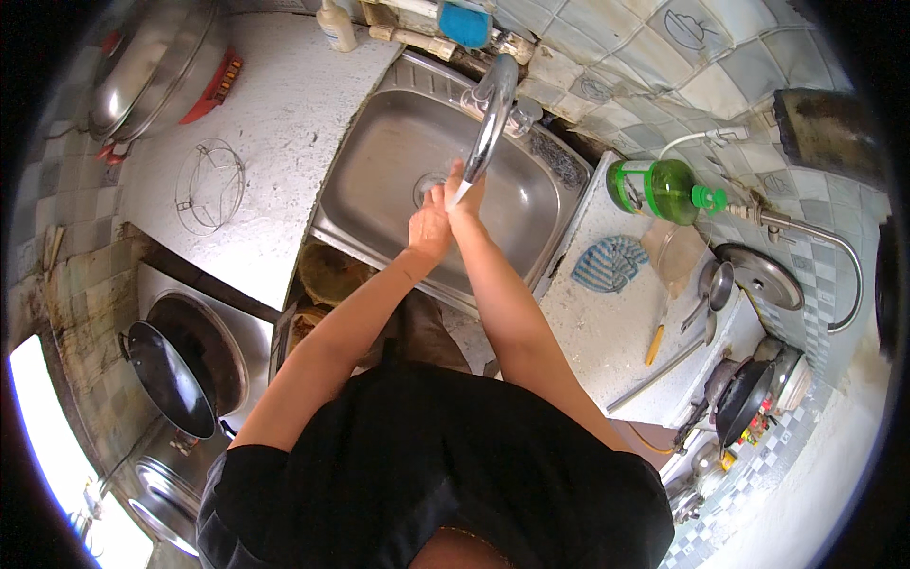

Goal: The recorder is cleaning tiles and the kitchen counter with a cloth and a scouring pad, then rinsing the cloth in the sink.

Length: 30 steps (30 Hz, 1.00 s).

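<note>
Over the stainless steel sink (pixel 384 149), my left hand (pixel 429 225) and my right hand (pixel 466 193) press together under the faucet. A thin stream of water (pixel 461 193) runs from the chrome gooseneck faucet (pixel 495 107) onto them. Neither hand appears to hold an object. Left-hand fingers lie against my right hand, and one right-hand finger points up towards the faucet base. The faucet spout and the overlap of the hands hide some fingers. Just beyond my fingertips, the sink drain (pixel 430 186) shows in part.
Left counter: a lidded metal pot (pixel 153 71), a wire rack (pixel 210 186), a pump bottle (pixel 335 28). Right counter: a green plastic bottle (pixel 665 190), a striped cloth (pixel 608 264), a yellow-handled utensil (pixel 655 346), ladles (pixel 719 286), a pot lid (pixel 764 279). A wok (pixel 174 380) stands lower left.
</note>
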Available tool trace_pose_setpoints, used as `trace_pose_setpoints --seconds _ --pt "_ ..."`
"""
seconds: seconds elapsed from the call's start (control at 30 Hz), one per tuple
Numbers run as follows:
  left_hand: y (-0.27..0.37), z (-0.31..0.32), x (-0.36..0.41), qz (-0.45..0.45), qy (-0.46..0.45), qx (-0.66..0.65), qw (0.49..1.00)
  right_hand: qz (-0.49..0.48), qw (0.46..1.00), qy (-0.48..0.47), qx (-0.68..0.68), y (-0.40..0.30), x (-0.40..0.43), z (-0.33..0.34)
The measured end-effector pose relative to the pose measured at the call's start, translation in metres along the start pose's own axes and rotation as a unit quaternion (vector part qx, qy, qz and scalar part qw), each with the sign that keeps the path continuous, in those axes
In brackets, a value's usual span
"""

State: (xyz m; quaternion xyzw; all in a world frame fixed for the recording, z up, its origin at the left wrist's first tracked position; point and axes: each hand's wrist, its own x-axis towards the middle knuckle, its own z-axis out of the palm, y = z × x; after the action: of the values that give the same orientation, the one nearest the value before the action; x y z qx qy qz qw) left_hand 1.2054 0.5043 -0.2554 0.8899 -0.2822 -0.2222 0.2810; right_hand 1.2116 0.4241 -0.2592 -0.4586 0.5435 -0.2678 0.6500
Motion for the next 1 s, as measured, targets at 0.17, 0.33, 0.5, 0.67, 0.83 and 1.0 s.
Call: trace_pose_setpoints --seconds 0.17,0.33,0.5,0.67,0.83,1.0 --pt "0.009 -0.046 -0.01 -0.271 -0.228 -0.48 0.803 0.181 0.888 -0.408 0.109 -0.022 0.019 -0.061" --pt "0.041 -0.061 -0.028 -0.298 -0.246 -0.789 0.478 0.241 0.765 -0.472 0.366 -0.024 -0.007 -0.076" --pt "0.02 -0.035 -0.027 -0.229 -0.425 -0.764 0.427 0.283 0.81 -0.397 0.327 -0.011 0.012 -0.088" --pt "0.023 -0.024 -0.025 -0.151 -0.366 -0.266 0.879 0.13 0.922 -0.319 -0.18 -0.004 0.009 -0.067" --pt "0.017 -0.001 -0.03 -0.09 -0.225 -0.028 0.97 -0.004 0.934 -0.182 -0.308 0.045 0.022 -0.058" --pt "-0.023 -0.025 -0.042 -0.115 -0.097 -0.031 0.988 0.048 0.964 -0.167 -0.2 0.029 -0.029 -0.028"
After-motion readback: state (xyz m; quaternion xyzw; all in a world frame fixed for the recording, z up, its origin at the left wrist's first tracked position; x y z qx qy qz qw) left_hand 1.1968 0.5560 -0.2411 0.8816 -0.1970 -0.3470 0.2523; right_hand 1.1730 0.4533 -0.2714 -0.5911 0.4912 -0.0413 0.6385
